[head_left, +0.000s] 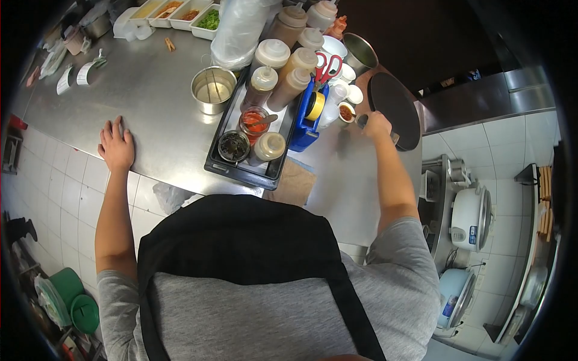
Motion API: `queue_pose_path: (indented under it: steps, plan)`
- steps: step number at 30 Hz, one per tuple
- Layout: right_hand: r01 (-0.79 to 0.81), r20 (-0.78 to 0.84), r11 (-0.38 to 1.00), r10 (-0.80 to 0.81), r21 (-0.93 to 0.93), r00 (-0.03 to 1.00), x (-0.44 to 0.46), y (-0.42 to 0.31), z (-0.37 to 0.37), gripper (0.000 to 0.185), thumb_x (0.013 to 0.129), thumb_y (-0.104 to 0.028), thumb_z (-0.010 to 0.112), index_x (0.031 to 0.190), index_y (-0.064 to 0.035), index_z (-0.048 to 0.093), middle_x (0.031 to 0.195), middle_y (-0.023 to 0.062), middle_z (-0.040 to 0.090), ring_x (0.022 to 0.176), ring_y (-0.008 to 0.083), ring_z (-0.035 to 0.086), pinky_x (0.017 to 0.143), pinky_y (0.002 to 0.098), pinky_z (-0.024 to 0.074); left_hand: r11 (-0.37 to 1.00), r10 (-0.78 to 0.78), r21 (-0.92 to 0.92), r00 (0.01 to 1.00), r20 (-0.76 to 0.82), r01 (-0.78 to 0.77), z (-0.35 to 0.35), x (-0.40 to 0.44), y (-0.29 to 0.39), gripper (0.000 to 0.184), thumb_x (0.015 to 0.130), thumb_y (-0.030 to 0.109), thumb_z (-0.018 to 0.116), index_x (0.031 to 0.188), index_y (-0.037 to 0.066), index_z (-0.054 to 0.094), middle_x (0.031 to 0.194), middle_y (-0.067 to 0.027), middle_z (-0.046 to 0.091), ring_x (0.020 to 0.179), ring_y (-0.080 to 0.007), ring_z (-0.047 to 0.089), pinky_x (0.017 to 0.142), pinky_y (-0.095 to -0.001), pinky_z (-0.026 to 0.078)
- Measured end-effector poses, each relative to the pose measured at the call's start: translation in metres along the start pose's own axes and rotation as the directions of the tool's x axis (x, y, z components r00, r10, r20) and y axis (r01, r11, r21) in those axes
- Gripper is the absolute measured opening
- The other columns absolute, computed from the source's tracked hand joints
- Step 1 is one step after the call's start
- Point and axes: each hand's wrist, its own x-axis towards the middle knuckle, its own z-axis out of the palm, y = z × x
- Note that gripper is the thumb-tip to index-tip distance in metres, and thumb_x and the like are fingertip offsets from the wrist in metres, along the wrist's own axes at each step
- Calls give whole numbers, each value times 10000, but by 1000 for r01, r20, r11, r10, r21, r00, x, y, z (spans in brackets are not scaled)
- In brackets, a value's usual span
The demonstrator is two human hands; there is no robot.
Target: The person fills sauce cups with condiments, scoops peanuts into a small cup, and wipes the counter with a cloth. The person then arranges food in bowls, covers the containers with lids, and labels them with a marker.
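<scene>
My left hand (117, 144) lies flat on the steel counter (162, 135) near its front edge, fingers spread and holding nothing. At the right, my right hand (377, 124) is closed around a small tool (362, 120) whose dark round end points left and whose other end shows below the hand; what it is exactly is unclear. Just left of that tool stands a small white cup of red-brown sauce (347, 112). The round black plate (394, 111) is right beside and behind my right hand.
A black tray (270, 180) holds sauce bottles and jars. Beside it are a blue tape dispenser (305, 137) with red scissors (328, 67) and a steel pot (214, 90). Food containers (206, 21) stand at the back left; a brown cloth (291, 183) lies near the front edge.
</scene>
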Motion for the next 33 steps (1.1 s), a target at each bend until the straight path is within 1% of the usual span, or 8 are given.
queue_pose_path:
  steps: [5,14,17,20,22,25,29,33]
  plan:
    - [-93,19,995,93,25,996,17,2,5,588,651,-191,822,1202,-205,614,1240,44,582,1119,233,583,891,363,504,1000,-4,3,1000,0,4,1,0,0,482,929,358,409,1405,300,362,1502,-78,283,1402,-287,222,1102,-539,171]
    - [-72,33,997,72,5,997,15,1,3,585,653,-197,821,1201,-235,620,1238,16,594,1112,225,590,887,358,506,1000,-3,8,1000,-4,3,-1,0,1,484,926,355,413,1404,303,361,1500,-81,290,1402,-294,226,1100,-540,175]
    - [-64,46,997,62,50,997,6,1,1,463,688,-206,808,1117,-113,660,1159,56,644,1069,239,621,846,354,521,1000,-6,1,1000,-12,6,1,0,0,483,924,353,417,1402,303,365,1498,-81,293,1402,-294,226,1098,-540,179]
    - [-141,87,949,120,284,989,-18,2,-8,459,655,-185,824,1077,-84,674,1099,61,667,1007,203,644,826,340,520,1000,-8,-5,1000,-12,8,0,0,0,483,922,354,419,1400,301,370,1497,-81,296,1401,-295,228,1097,-541,181]
    - [-149,84,735,125,662,989,2,25,38,469,650,-169,830,1076,-66,661,1038,65,669,965,181,643,819,330,515,1000,-8,-1,1000,-13,8,1,0,0,483,921,356,421,1398,299,373,1496,-81,298,1399,-296,231,1097,-544,182]
    - [-77,65,176,69,981,995,3,34,58,460,696,-132,805,1112,-55,624,970,67,661,932,162,633,820,323,505,1000,-4,-10,1000,-25,4,3,0,-1,482,919,356,424,1395,294,378,1491,-82,304,1394,-297,241,1096,-549,181]
    - [183,-236,-454,-62,872,970,-28,19,35,459,802,-75,717,1220,-63,529,964,75,642,954,204,630,851,367,504,1000,-5,-16,1000,-18,5,0,0,1,480,917,354,428,1390,286,385,1486,-83,309,1394,-294,239,1097,-548,180]
    - [197,-391,-726,-107,658,914,-89,-21,-42,435,838,-47,668,1229,-36,477,1035,92,616,974,232,632,860,380,525,1000,-3,-24,1000,-19,3,0,0,1,479,919,354,426,1392,288,385,1489,-81,306,1396,-289,235,1099,-545,172]
